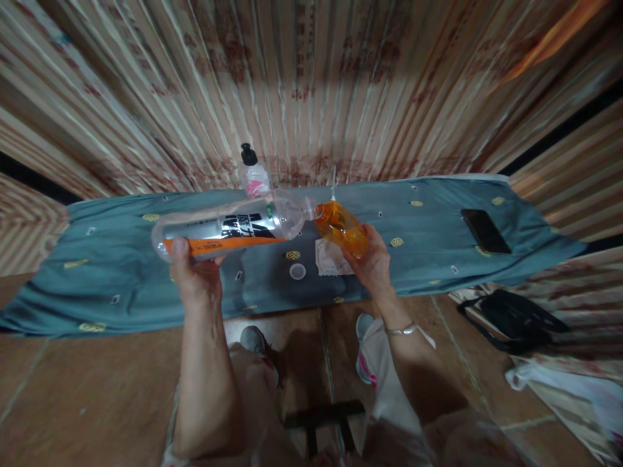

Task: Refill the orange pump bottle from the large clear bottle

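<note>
My left hand [197,279] is closed round the lower end of a large clear plastic bottle [228,227] with a silver and orange label. The bottle lies nearly level above the cloth, its neck pointing right. My right hand [372,259] grips a smaller amber bottle [341,230], tilted with its top toward the upper left. The two mouths meet or nearly meet; I cannot tell whether they touch. Below them a small white cap [297,272] and a pale folded cloth or wipe [331,258] lie on the table. Behind the clear bottle stands a pump bottle with a black top [254,172].
A blue-green patterned cloth [126,259] covers the long narrow table. On its right side lies a dark phone [485,231]. A thin white stick-like part [333,185] rises behind the amber bottle. Curtains [302,84] hang behind. A black bag [516,318] sits low at the right.
</note>
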Demonstrator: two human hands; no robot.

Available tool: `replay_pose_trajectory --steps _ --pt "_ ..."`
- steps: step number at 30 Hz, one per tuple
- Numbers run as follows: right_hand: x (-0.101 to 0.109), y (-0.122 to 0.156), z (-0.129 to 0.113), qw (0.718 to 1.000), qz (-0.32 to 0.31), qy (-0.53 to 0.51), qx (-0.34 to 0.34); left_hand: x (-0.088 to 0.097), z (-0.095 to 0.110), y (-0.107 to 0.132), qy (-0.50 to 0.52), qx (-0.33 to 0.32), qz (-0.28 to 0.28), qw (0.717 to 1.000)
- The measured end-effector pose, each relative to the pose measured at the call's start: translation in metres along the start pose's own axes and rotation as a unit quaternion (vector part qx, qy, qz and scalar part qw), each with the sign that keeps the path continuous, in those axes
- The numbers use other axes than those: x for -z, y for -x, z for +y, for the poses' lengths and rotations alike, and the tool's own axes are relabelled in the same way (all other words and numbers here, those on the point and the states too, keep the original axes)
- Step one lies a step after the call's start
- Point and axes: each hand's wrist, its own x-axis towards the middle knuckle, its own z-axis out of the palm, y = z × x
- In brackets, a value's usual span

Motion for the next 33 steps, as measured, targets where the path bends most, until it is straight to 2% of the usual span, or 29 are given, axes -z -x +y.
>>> replay_pose_trajectory --steps 4,33 --pt "-0.0007 0.0014 0.0010 0.999 0.026 0.020 -0.001 0.0012 -0.0008 -0.0007 0.006 0.000 -0.002 1.000" --pt "0.0012 0.0000 -0.0014 0.999 0.018 0.035 0.004 0.0044 -0.0014 -0.0035 0.028 0.011 -0.005 1.000"
